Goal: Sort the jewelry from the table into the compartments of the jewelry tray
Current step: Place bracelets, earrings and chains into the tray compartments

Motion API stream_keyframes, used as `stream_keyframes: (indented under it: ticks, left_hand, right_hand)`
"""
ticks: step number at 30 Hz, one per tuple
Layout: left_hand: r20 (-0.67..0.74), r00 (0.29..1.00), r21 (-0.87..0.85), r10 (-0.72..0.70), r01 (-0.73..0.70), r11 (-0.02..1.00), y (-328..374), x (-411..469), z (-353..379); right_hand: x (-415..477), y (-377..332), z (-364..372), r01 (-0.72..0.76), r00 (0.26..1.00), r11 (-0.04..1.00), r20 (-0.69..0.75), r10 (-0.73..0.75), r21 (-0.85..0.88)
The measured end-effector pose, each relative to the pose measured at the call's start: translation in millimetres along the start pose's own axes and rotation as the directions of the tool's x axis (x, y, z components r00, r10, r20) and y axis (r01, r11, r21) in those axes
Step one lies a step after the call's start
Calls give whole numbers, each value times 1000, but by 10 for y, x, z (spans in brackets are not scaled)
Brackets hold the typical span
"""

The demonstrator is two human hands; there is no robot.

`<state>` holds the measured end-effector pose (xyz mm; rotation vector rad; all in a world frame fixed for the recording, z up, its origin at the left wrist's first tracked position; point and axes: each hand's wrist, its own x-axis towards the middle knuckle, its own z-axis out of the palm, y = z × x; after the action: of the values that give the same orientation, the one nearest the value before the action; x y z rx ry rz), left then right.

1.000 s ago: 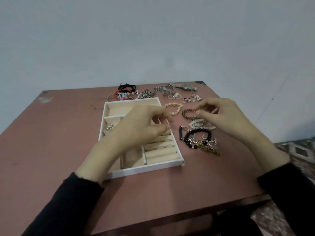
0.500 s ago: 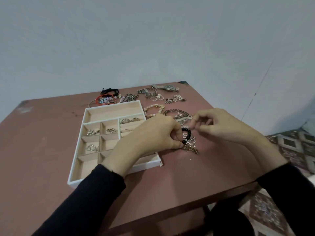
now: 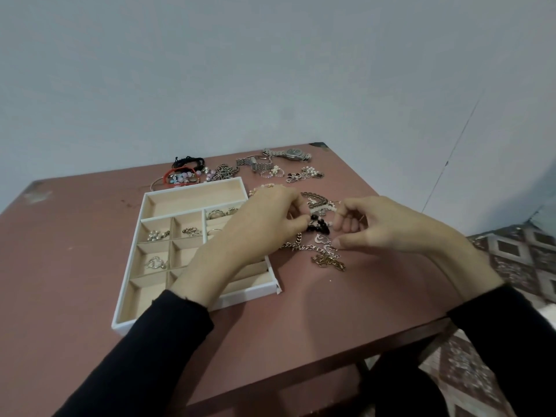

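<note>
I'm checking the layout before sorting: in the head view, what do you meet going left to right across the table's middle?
jewelry tray → left hand → black bead bracelet → right hand

Single view on record: a wide-angle camera worn on the person's head. It faces forward and down across the table (image 3: pixel 75 251), sighting from the near edge toward the far edge and the grey wall (image 3: pixel 270 70), which fills the upper third. Range is close. Both sleeved forearms enter from the bottom corners. The left hand (image 3: pixel 264 224) and right hand (image 3: pixel 388 227) meet at the black bead bracelet (image 3: pixel 319 225), just right of frame centre. The jewelry tray (image 3: pixel 255 291) sits left of centre. Patterned floor (image 3: pixel 517 260) shows at the right margin.
</note>
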<state>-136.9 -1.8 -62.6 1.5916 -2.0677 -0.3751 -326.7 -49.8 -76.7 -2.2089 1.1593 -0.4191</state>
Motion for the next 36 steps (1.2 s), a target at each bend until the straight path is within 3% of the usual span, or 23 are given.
stream_keyframes:
  ticks: [8, 20, 29, 36]
  left_hand:
    - [-217, 976, -128, -17, -11, 992, -3, 38, -102]
    - [-234, 970, -203, -66, 18, 979, 42, -14, -209]
    - [-231, 970, -213, -81, 31, 976, 36, -31, -214]
    - [-242, 966, -243, -88, 27, 970, 14, -51, -253]
  right_hand:
    - [21, -65, -14, 2, 998, 997, 62, 3, -80]
    - [2, -58, -28, -28, 998, 999, 55, 27, 24]
    - [46, -131, 5, -66, 996, 987, 45, 73, -144]
    - [28, -122, -11, -40, 998, 998, 43, 38, 40]
